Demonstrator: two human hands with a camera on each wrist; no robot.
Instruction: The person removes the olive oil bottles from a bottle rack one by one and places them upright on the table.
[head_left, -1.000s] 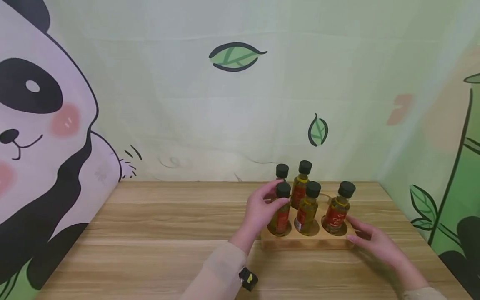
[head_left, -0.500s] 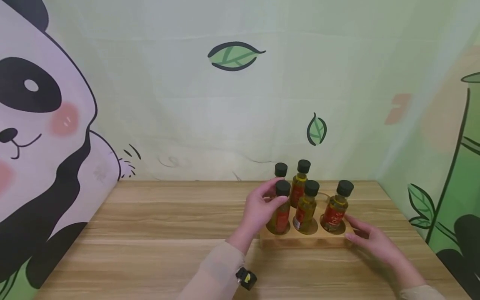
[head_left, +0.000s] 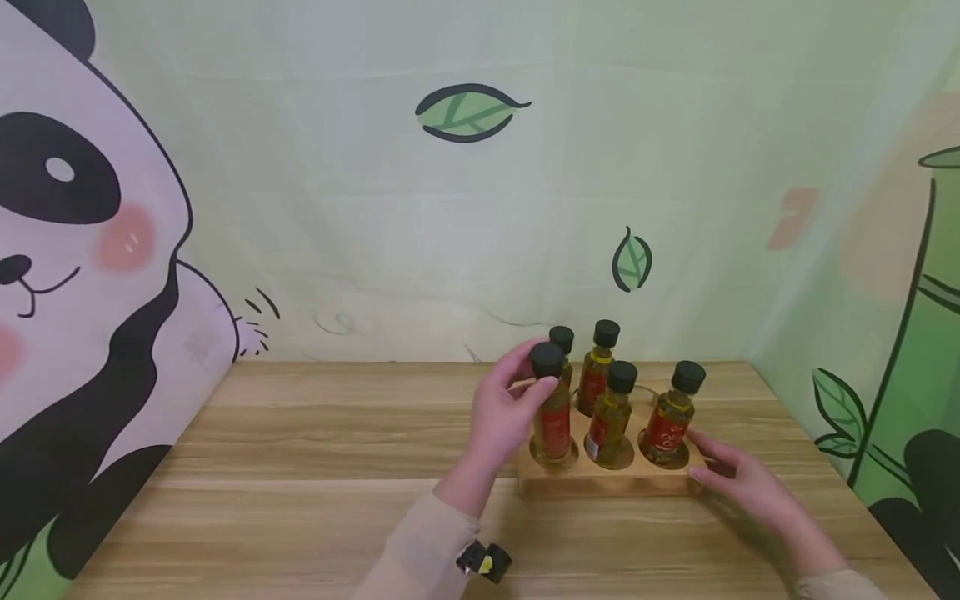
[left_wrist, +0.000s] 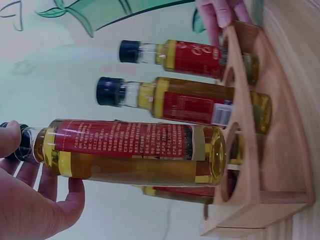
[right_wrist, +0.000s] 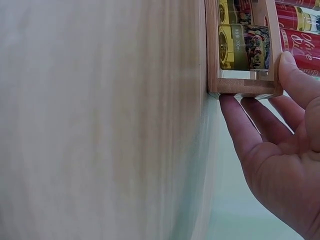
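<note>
By its black cap, my left hand [head_left: 504, 412] pinches a small olive oil bottle [left_wrist: 135, 152] with a red label. In the left wrist view the bottle's base sits just above a round hole of the wooden rack [left_wrist: 250, 150]. My right hand [head_left: 746, 483] holds the rack's right end, thumb near the top edge and fingers against the end wall, as the right wrist view shows. Two bottles stand in the front row, a middle one [head_left: 609, 425] and a right one [head_left: 667, 427]. Behind them are a back bottle [head_left: 596, 379] and another, partly hidden, back-left bottle [head_left: 562, 337].
The rack stands on a wood-grain table [head_left: 322, 442], right of its middle. A cloth backdrop [head_left: 360, 208] with a panda and leaves hangs behind. A small black device [head_left: 483, 562] is strapped to the left wrist.
My left hand has raised the front-left bottle and shifted it slightly left, out of its hole. The right hand keeps its hold on the rack, and the other bottles stay put.
</note>
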